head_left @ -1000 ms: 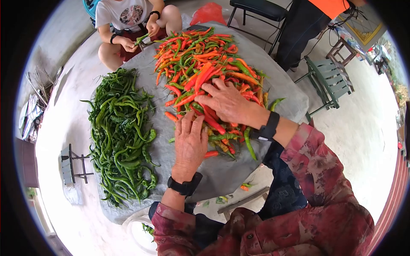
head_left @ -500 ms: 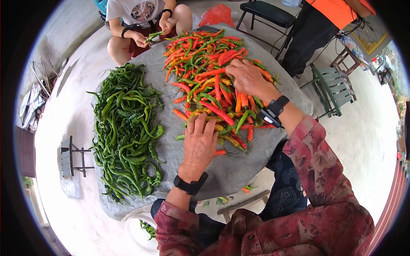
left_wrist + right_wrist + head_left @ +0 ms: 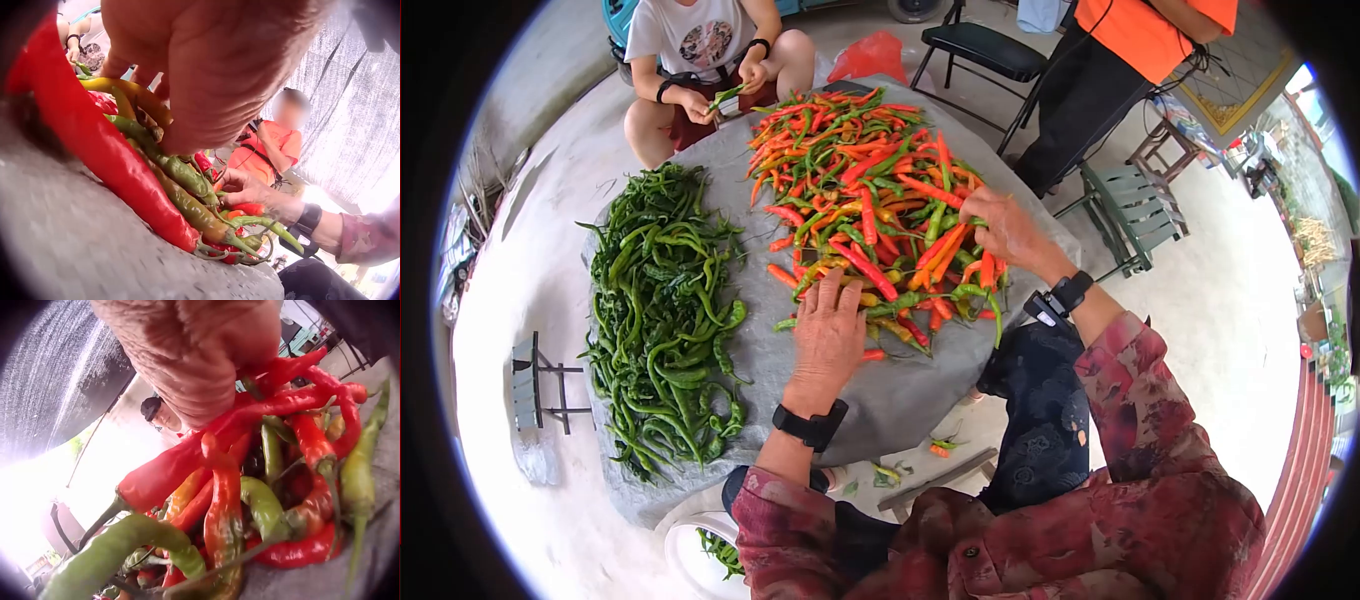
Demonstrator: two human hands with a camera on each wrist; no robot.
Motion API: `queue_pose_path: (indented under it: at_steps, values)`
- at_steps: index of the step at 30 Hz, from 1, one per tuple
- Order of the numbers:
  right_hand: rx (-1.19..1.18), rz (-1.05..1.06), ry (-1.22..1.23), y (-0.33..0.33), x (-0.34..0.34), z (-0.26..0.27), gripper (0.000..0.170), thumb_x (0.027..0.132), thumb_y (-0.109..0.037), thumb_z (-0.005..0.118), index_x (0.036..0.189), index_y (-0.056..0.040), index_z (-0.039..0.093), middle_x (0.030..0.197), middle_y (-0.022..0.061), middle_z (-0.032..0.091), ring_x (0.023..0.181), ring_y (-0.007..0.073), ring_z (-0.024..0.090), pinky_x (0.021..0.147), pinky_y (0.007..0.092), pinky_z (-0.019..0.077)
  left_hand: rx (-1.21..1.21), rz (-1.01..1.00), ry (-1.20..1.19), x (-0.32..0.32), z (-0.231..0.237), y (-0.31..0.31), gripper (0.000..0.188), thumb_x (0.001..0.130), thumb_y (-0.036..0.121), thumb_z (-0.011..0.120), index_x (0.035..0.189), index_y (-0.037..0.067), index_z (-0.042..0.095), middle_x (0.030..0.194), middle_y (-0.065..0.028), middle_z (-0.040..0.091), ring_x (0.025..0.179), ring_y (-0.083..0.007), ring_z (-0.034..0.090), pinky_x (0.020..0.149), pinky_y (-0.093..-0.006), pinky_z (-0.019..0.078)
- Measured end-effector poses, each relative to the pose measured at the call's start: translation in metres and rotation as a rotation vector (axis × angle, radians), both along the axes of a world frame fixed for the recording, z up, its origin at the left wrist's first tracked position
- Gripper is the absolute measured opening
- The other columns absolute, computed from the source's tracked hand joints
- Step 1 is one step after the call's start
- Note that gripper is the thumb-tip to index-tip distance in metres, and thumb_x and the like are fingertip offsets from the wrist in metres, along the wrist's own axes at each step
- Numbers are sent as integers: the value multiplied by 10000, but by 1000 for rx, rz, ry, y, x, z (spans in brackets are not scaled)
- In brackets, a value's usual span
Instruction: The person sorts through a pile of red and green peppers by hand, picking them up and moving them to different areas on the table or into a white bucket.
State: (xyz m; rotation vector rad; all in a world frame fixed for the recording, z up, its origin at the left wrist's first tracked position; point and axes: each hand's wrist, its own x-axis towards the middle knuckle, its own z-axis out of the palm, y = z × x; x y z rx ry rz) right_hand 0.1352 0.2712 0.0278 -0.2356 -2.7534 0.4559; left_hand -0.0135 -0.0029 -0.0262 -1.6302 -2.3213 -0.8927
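A broad heap of red, orange and green chili peppers (image 3: 870, 190) covers the right side of the cloth-topped table. My left hand (image 3: 828, 335) rests on the heap's near left edge, its fingers extended over a few yellowish and green chilies. Close under that palm, a long red chili (image 3: 119, 156) lies in front in the left wrist view. At the heap's right edge, my right hand (image 3: 1012, 238) bends its fingers down around red chilies; the left wrist view shows its thumb and forefinger near together there. A red chili (image 3: 181, 462) passes beneath that hand in the right wrist view, fingertips hidden.
Green chilies (image 3: 665, 320) form a separate pile on the table's left. A white bucket (image 3: 685, 560) holding some green ones stands near my knee. Across the table sits a person (image 3: 700, 60) holding chilies; another in orange (image 3: 1155, 35) stands behind, near a black chair (image 3: 980, 50).
My right hand has drawn from the middle of the heap to its right edge, fingers now more bent, and the chilies there have shifted. The left hand keeps its place.
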Motion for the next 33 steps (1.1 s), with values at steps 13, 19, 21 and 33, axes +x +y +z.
queue_pose_path:
  at_steps: [13,19,21,33]
  values:
    - [306,17,217,-38,-44,28,239,735,32,572,968,-12,596,968,143,547,917,321,558,797,421,467,-64,-28,-30,1,9,-1,444,788,32,644,1216,30,524,1283,-189,481,1142,-397,492,979,-467,424]
    - [275,76,-42,-20,-118,-9,416,757,25,589,1168,-35,585,1016,136,576,966,321,581,801,410,488,-79,-34,25,2,14,-1,466,779,49,654,1224,32,520,1287,-181,477,1124,-373,496,954,-460,429]
    - [238,110,-121,-12,-134,-18,442,785,5,578,1224,-46,551,1013,146,578,983,326,580,815,419,483,-93,-31,31,3,14,-2,489,760,55,672,1224,24,525,1294,-175,474,1130,-362,496,956,-454,431]
    - [328,-385,-332,46,-141,-20,307,860,-87,558,1164,-133,576,1196,110,588,1116,309,561,920,470,451,-102,-44,65,2,12,-4,551,725,50,688,1251,21,526,1315,-171,463,1157,-350,481,971,-455,427]
